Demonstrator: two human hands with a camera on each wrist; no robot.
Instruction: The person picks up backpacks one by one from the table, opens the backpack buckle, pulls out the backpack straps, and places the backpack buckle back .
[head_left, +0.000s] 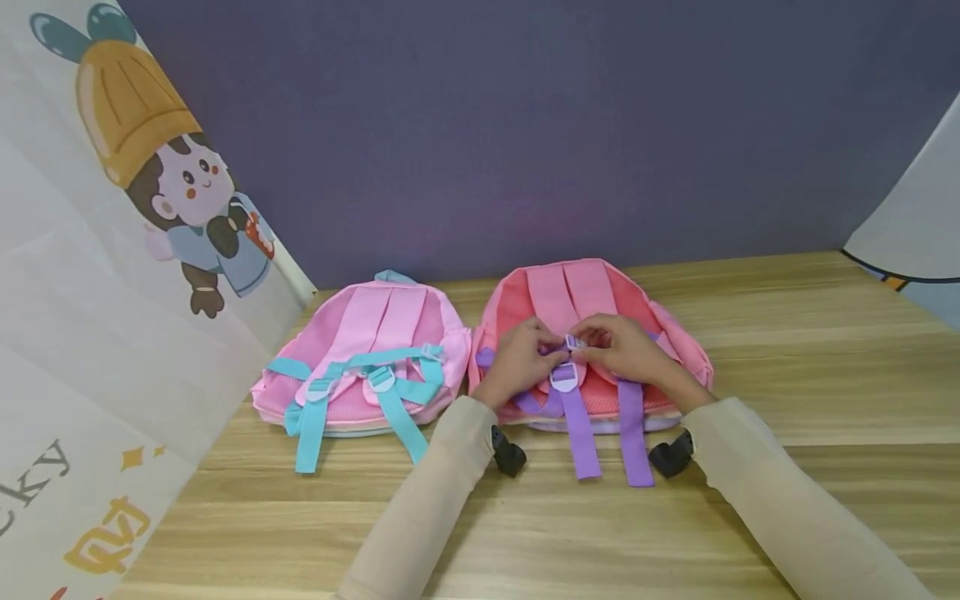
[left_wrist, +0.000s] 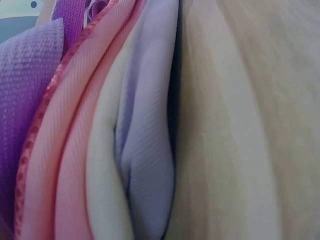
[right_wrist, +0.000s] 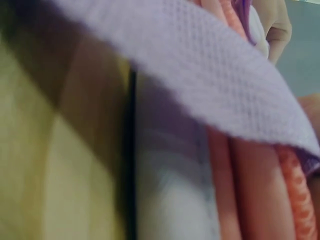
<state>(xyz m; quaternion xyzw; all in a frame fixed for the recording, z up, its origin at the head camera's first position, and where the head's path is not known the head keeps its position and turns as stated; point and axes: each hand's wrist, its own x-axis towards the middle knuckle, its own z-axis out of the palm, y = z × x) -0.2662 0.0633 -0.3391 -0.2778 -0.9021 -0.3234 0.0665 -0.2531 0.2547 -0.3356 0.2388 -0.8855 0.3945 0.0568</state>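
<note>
A coral-pink backpack (head_left: pixel 510 304) lies on the table with its straps upward. Over its middle, the right hand (head_left: pixel 626 348) pinches a small white buckle (head_left: pixel 573 342). From the other side the left hand (head_left: pixel 517 360) pinches purple webbing right beside that buckle, fingertips of both hands nearly meeting. Just below them sits a white strap adjuster (head_left: pixel 564 377), threaded with a purple strap (head_left: pixel 579 433) that hangs past the bag's lower edge. A second purple strap (head_left: pixel 634 437) hangs under the right wrist; in the right wrist view this webbing (right_wrist: pixel 200 65) crosses close to the camera.
To the left, touching the coral bag, lies a lighter pink backpack (head_left: pixel 337 321) with turquoise straps (head_left: pixel 311 433) fastened across it. A dark panel (head_left: pixel 525 133) stands behind the wooden table (head_left: pixel 787 500). A printed white sheet (head_left: pixel 67 275) hangs at the left.
</note>
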